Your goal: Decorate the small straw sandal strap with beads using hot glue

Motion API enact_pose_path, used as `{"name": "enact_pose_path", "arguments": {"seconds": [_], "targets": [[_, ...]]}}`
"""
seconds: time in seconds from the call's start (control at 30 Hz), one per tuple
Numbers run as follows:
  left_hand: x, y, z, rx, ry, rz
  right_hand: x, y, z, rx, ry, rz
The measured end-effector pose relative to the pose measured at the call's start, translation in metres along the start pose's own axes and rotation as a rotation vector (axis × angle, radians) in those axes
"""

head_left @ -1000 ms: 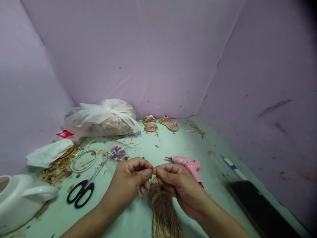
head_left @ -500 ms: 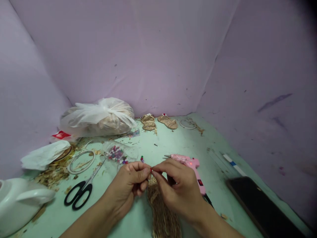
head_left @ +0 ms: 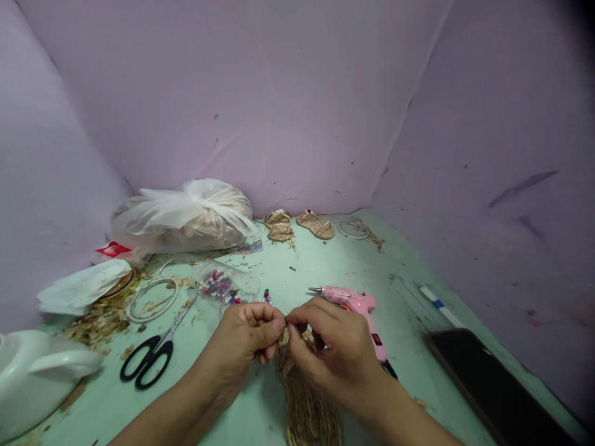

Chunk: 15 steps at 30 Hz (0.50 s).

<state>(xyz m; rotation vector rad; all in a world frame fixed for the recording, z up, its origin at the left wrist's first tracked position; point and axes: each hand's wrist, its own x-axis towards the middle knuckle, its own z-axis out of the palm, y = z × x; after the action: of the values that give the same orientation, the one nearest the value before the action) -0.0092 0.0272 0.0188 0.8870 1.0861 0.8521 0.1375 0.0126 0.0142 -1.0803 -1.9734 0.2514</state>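
Observation:
My left hand (head_left: 253, 334) and my right hand (head_left: 332, 347) meet fingertip to fingertip in mid-view, each closed in a pinch. A small red bead showed at these fingertips a moment ago; the fingers now cover it. Under my right hand lies a woven straw slipper (head_left: 310, 402), its front partly hidden. Just beyond my left hand, a clear plastic container (head_left: 248, 282) lies on its side with small coloured beads (head_left: 216, 282) in it. A few loose beads (head_left: 266, 295) are beside it. The pink hot glue gun (head_left: 348, 297) rests behind my right hand, its light glowing.
Black-handled scissors (head_left: 151, 359), a tape roll (head_left: 152, 301) and a white pitcher (head_left: 41, 384) are at the left. A tied plastic bag (head_left: 186, 217) and two straw slippers (head_left: 316, 225) sit at the back wall. A dark phone (head_left: 497, 384) lies at the right.
The red bead between the fingertips has gone out of sight behind them. Both hands stay nearly in place, and the view has shifted slightly.

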Motion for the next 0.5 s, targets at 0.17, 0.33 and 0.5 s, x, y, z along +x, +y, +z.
{"name": "enact_pose_path", "arguments": {"seconds": [0.17, 0.33, 0.5], "targets": [[-0.003, 0.005, -0.003, 0.013, -0.052, 0.008, 0.003, 0.003, -0.005, -0.012, 0.000, 0.033], [-0.007, 0.029, -0.014, 0.009, 0.045, 0.069, 0.006, 0.015, -0.026, -0.081, 0.118, 0.201], [-0.006, 0.034, -0.019, 0.029, 0.090, 0.080, -0.016, 0.025, -0.040, -0.065, 0.177, 0.382]]}}
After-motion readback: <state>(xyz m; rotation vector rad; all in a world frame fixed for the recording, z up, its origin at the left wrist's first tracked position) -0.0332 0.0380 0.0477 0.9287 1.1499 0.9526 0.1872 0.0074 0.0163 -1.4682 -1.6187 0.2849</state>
